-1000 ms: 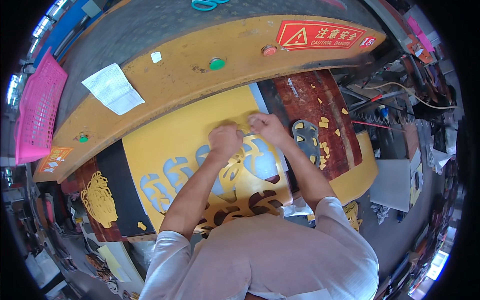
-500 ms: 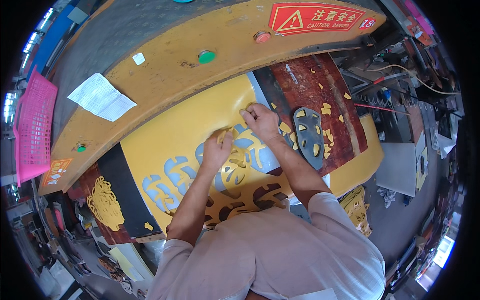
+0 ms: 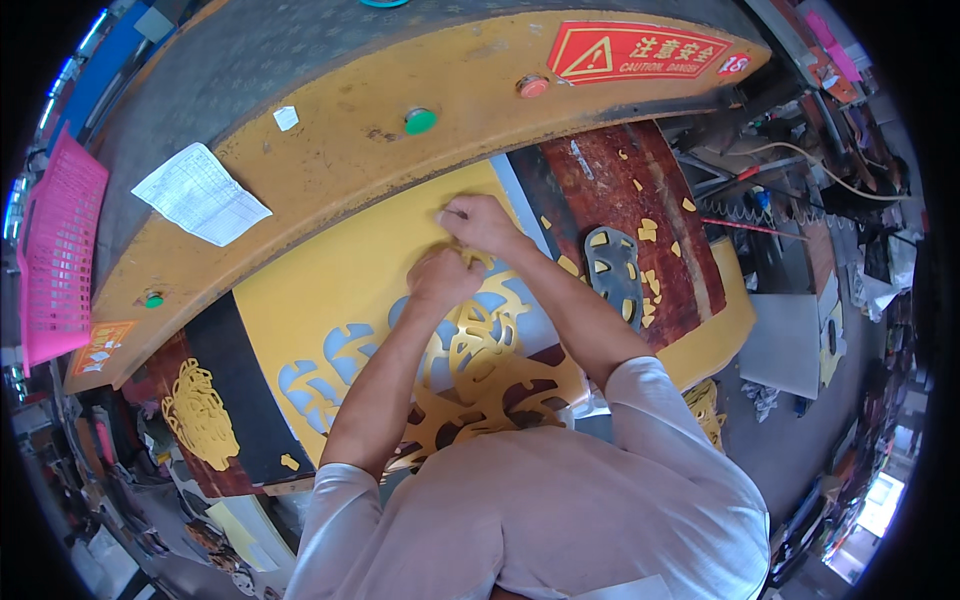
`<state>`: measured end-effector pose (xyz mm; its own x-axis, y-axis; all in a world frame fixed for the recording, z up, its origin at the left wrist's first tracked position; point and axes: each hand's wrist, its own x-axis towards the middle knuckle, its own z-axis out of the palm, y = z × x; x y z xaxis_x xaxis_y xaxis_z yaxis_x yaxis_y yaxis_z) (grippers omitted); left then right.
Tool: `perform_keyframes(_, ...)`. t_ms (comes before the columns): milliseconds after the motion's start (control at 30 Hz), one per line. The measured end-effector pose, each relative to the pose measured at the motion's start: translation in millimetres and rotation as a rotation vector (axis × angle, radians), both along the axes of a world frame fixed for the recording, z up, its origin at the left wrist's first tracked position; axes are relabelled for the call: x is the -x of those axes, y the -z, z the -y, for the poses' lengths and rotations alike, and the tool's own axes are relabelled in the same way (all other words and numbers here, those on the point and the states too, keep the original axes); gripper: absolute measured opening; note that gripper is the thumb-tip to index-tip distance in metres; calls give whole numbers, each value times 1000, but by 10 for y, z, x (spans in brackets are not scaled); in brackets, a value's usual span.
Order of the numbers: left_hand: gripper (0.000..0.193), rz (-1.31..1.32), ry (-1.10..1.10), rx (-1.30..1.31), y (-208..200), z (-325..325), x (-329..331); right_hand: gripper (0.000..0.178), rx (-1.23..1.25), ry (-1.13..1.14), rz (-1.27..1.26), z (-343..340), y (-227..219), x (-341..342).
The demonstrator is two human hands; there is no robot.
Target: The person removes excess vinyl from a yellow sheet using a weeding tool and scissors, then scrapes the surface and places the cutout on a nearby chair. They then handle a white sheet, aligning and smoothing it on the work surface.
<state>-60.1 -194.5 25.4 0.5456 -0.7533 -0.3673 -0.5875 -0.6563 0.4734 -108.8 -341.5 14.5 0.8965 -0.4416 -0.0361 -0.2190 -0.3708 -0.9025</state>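
Observation:
A yellow sheet [image 3: 340,255] lies before me, its near part full of strappy, sole-like cut-out holes. My left hand [image 3: 442,280] is closed above the sheet around a yellow cut-out piece [image 3: 478,256], part of which shows past its fingers. Just beyond it, my right hand [image 3: 482,224] is closed too, fingers curled in close to the sheet's far part; whatever they grip is hidden. Loose yellow strappy cut-outs [image 3: 482,335] hang or lie below my left wrist. To the right of my right forearm rests a dark, sole-shaped cutting die [image 3: 612,278] with yellow bits in its openings.
A yellow machine beam [image 3: 330,125] with a green button [image 3: 421,122] and a red button [image 3: 532,87] spans the far side. Yellow cut-outs [image 3: 200,415] are heaped at left. Small scraps [image 3: 648,230] dot the red-brown board [image 3: 690,280]. A pink basket [image 3: 62,250] stands far left.
My right hand has moved left from near the sheet's right edge, closer to my left hand. My left hand has turned so that its back shows more. The view has shifted slightly.

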Motion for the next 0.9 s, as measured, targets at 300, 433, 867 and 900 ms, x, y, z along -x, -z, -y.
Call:
perform_keyframes(300,35,264,162,392,59,-539,211,21,243,110,260,-67,295,65)
perform_keyframes(433,36,352,38,439,288,-849,505,17,275,123,232,-78,295,29)
perform_keyframes(867,40,-169,-292,670,14,-298,289,26,-488,124,-32,123,109,218)
perform_keyframes(900,35,-131,-209,652,13,-316,242,30,-496,136,-23,141,28,357)
